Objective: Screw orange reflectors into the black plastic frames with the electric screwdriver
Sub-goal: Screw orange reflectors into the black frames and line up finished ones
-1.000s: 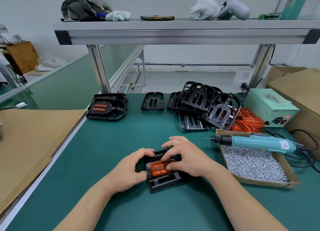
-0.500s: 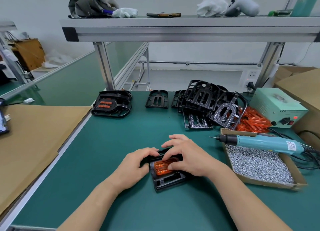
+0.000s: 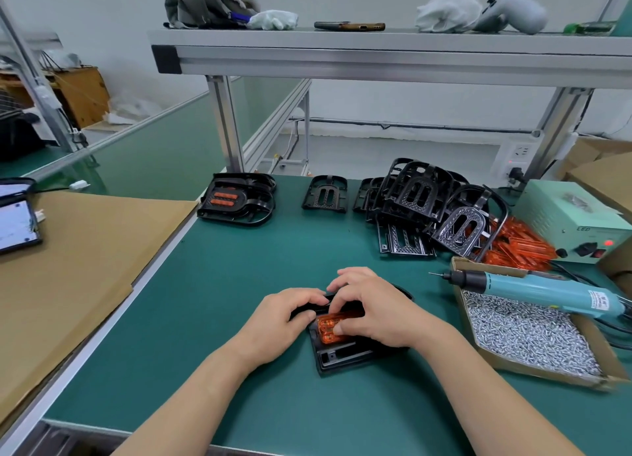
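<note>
A black plastic frame [image 3: 342,358] lies on the green mat in front of me with an orange reflector [image 3: 326,329] seated in it. My left hand [image 3: 278,322] grips the frame's left edge, fingers curled over its top. My right hand [image 3: 372,310] covers the frame's right part, its fingers pressing on the reflector. The electric screwdriver [image 3: 533,289], light blue with a black nose, rests across the box of screws [image 3: 533,339] to the right, untouched.
A pile of bare black frames [image 3: 420,202] and loose orange reflectors [image 3: 516,247] lies at the back right. Finished frames [image 3: 236,200] are stacked at back left. A green power supply [image 3: 574,226] stands far right; cardboard sheet [image 3: 78,250] covers the left table.
Both hands stay on the frame; the fingers have shifted slightly on the reflector. The camera view has moved a little, so everything sits lower and more to the right.
</note>
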The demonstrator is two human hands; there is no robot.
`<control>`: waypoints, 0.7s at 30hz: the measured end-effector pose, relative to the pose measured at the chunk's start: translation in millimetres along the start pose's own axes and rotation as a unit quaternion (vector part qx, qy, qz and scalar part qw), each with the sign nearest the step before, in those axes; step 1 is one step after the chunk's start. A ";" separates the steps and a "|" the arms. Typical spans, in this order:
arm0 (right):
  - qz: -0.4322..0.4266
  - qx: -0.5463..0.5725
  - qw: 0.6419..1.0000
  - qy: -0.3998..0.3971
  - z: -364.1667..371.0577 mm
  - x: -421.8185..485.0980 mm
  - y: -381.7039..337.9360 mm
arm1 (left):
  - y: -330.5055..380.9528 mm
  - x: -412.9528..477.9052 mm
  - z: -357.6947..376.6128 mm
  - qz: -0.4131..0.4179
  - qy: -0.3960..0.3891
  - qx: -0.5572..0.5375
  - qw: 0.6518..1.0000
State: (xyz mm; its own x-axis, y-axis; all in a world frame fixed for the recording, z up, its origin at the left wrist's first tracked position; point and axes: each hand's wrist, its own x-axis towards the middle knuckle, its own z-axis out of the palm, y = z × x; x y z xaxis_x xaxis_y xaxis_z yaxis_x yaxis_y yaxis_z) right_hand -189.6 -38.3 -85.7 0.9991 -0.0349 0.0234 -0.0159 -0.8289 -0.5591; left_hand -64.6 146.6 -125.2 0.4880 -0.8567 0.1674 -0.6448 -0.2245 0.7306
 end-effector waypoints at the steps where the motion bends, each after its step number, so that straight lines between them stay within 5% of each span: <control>1: -0.005 0.001 1.000 -0.004 0.3 1.2 -0.9 | 0.0 -0.1 0.2 -0.001 0.003 0.001 1.000; 21: -0.042 0.006 0.998 0.038 5.0 10.5 -12.4 | 4.5 -1.2 1.0 0.013 0.020 0.008 1.000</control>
State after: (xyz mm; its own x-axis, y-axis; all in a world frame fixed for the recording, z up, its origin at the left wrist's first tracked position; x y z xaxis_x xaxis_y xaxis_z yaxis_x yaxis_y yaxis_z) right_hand -178.7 -25.6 -82.7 0.9912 -0.0085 0.1320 0.0680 -0.8234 -0.5633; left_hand -68.6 146.1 -122.8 0.4931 -0.8436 0.2123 -0.6672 -0.2102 0.7146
